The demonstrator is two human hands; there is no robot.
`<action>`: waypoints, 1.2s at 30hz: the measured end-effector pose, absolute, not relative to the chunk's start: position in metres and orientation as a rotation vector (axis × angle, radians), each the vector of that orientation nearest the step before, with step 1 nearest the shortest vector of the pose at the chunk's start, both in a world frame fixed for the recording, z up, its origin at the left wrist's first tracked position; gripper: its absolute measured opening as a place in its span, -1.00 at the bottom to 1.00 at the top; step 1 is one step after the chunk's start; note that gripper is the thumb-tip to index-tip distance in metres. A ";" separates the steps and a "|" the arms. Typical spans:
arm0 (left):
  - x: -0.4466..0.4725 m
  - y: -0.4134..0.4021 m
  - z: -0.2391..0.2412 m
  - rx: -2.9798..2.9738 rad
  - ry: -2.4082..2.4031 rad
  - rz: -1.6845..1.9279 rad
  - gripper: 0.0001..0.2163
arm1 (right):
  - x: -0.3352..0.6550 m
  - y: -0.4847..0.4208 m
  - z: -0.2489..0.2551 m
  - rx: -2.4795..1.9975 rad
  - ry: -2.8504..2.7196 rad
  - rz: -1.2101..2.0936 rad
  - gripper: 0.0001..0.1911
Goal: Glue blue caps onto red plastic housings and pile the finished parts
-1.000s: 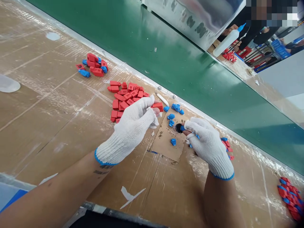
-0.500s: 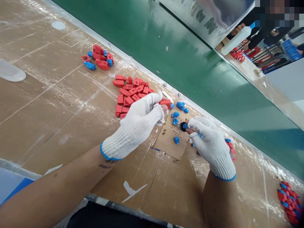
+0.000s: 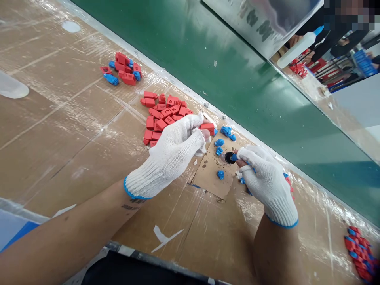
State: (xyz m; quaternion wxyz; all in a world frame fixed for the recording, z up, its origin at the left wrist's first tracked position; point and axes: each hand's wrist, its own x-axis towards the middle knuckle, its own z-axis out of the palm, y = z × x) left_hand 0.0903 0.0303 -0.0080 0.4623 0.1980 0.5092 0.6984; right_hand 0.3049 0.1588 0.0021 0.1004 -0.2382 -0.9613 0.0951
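Both my hands wear white knit gloves with bare fingertips. My left hand (image 3: 176,146) pinches a small red plastic block (image 3: 207,127) above the cardboard's left edge; a bit of blue shows at the block's far end. My right hand (image 3: 264,174) is closed on a small blue plastic piece (image 3: 234,157). That piece meets a small round black cup (image 3: 228,158); whether its tip is inside, I cannot tell. Loose blue pieces (image 3: 220,175) lie around the cup on a stained cardboard sheet (image 3: 212,184). A pile of red blocks (image 3: 162,124) spreads beside my left hand.
Mixed red and blue parts (image 3: 126,69) lie farther left, with another heap (image 3: 359,253) at the far right. A green panel (image 3: 190,59) borders the table (image 3: 89,166). Paper scraps (image 3: 166,239) lie near the front edge. Behind the panel, a co-worker's hands hold a white bottle (image 3: 297,49).
My right hand has shifted slightly right, and more of the blue piece shows beside the black cup. My left hand keeps the red block at nearly the same spot.
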 end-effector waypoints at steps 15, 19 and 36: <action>0.090 0.030 -0.011 0.489 1.224 1.744 -0.90 | 0.303 0.159 0.001 -0.742 -2.862 0.298 -0.82; 0.089 0.029 -0.013 0.563 1.224 1.729 -0.88 | 0.307 0.159 0.004 -0.779 -2.841 0.316 -0.80; 0.120 0.015 -0.011 0.893 0.983 1.339 -0.95 | 0.326 0.123 0.027 -0.748 -2.229 0.578 -0.83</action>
